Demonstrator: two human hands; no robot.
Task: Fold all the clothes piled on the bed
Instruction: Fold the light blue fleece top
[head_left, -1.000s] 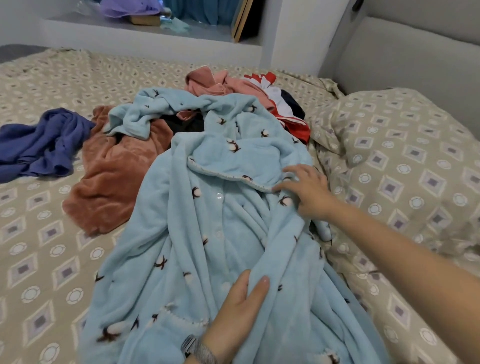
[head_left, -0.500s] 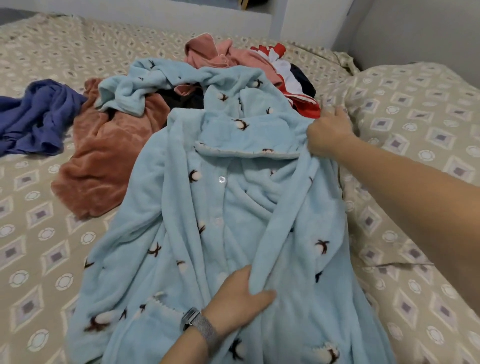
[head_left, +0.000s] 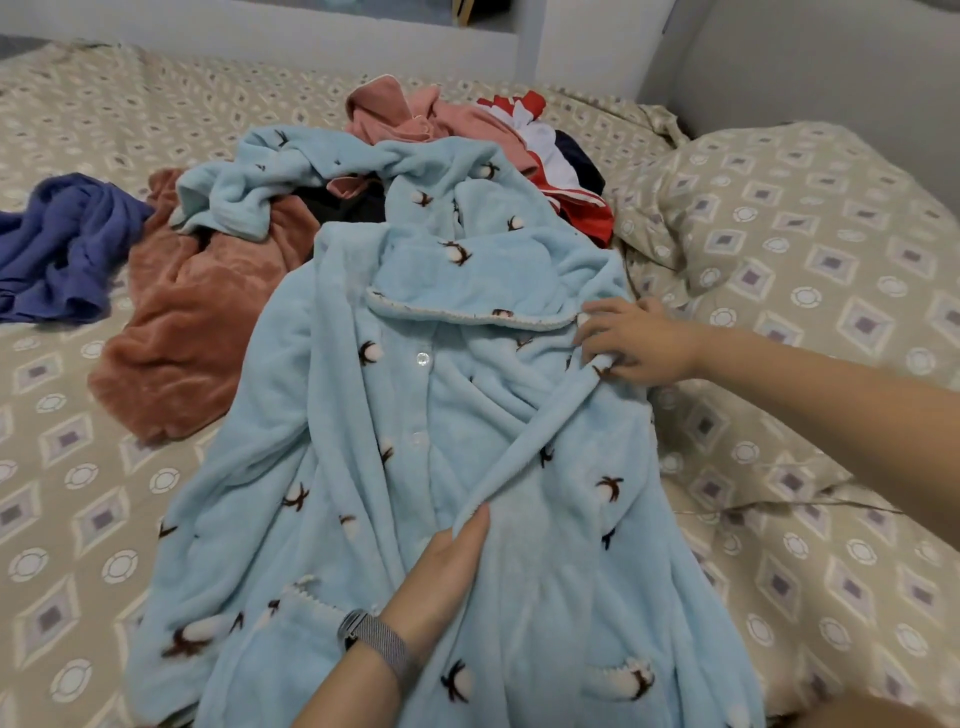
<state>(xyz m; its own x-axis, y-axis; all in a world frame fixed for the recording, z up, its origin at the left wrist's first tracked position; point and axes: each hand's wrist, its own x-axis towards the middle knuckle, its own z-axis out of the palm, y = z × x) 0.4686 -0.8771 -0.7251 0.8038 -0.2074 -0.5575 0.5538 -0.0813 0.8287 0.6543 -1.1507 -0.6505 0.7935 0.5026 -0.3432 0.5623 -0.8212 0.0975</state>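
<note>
A light blue fleece robe (head_left: 415, 426) with brown-and-white cotton-flower print lies front-up along the bed, collar toward the far side. My right hand (head_left: 634, 338) pinches the fabric at its right shoulder, just beside the collar's trimmed edge. My left hand (head_left: 441, 566), with a watch on the wrist, holds the edge of the front flap near the middle. Its thumb lies on top and its fingers are hidden under the fold. One sleeve (head_left: 234, 197) is bunched at the upper left over the other clothes.
A rust-brown fleece garment (head_left: 197, 322) lies left of the robe, with a purple-blue one (head_left: 62, 249) beyond it. Pink (head_left: 405, 114) and red-white-navy clothes (head_left: 556, 166) are heaped behind the collar. A patterned pillow (head_left: 805, 234) sits at the right, against a grey headboard.
My right hand reached out to the robe's right shoulder near the pillow, then came back a little toward the collar, pulling the fabric flatter. My left hand stays on the front flap.
</note>
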